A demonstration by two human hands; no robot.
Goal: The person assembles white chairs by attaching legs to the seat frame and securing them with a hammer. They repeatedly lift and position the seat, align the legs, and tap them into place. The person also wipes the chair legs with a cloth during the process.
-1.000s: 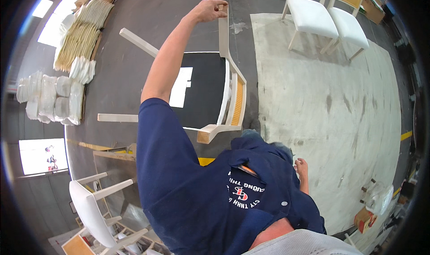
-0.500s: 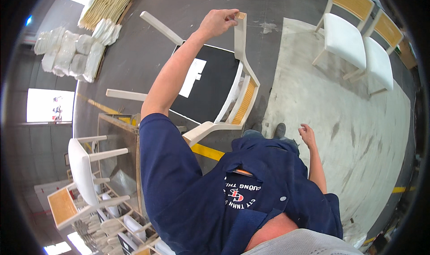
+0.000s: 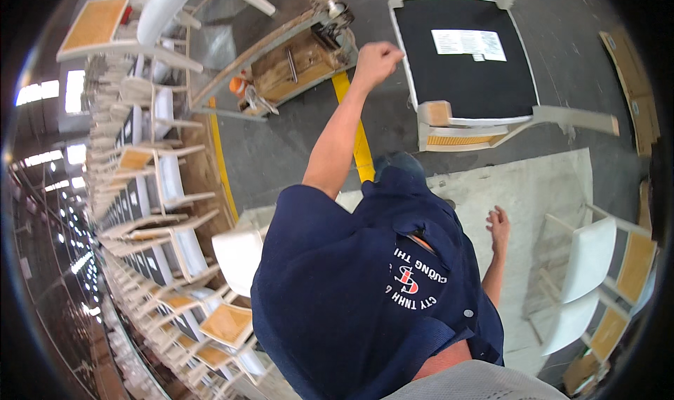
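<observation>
An upturned chair (image 3: pixel 463 77) lies in front of me, its black underside showing with a white paper label (image 3: pixel 469 44) on it. Its legs point away, and the woven backrest (image 3: pixel 460 141) is on the near side. My left hand (image 3: pixel 378 64) is closed, fingers curled, beside the left edge of the seat. Whether it touches that edge, or has anything small inside, cannot be made out. Down at my right side hangs my right hand (image 3: pixel 499 224), fingers apart and holding nothing, over the pale floor sheet (image 3: pixel 519 182).
A wooden cart (image 3: pixel 281 70) at the front left carries a metal rod and an orange-topped container (image 3: pixel 239 86). Rows of chairs (image 3: pixel 175 245) fill the left side. White-seated chairs (image 3: pixel 590 259) stand at the right, and flat cardboard (image 3: pixel 632 94) lies at the far right.
My left hand has left the end of the chair's frame and is now by the seat edge. My view has turned left, bringing the cart and chair rows in.
</observation>
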